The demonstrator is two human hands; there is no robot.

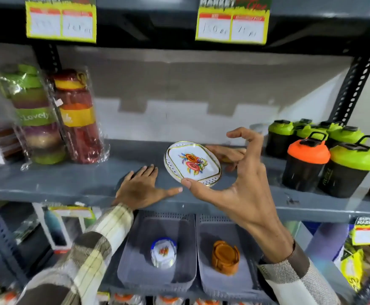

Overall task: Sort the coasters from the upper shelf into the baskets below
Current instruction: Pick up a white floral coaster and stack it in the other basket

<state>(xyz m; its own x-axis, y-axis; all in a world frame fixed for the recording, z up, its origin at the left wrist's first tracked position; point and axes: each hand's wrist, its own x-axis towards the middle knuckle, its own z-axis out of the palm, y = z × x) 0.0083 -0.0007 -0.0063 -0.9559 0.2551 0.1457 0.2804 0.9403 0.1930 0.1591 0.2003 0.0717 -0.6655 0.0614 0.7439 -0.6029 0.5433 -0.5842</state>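
A white oval coaster [192,162] with a gold rim and a red flower print is tilted up just above the grey upper shelf [69,183]. My right hand [241,183] grips it, thumb on its near edge and fingers behind its far side. Left of the coaster, my left hand [142,186] lies flat on the shelf with fingers spread and holds nothing. Below stand two grey baskets. The left basket [140,227] holds a stack of white flowered coasters [163,253]. The right basket [203,238] holds a brown coaster set [225,257].
Several shaker bottles with green and orange lids [307,164] crowd the shelf's right end. Two plastic-wrapped stacks of coloured containers [36,113] stand at the left. Yellow price tags [231,20] hang from the shelf above. A perforated upright [353,89] rises at the right.
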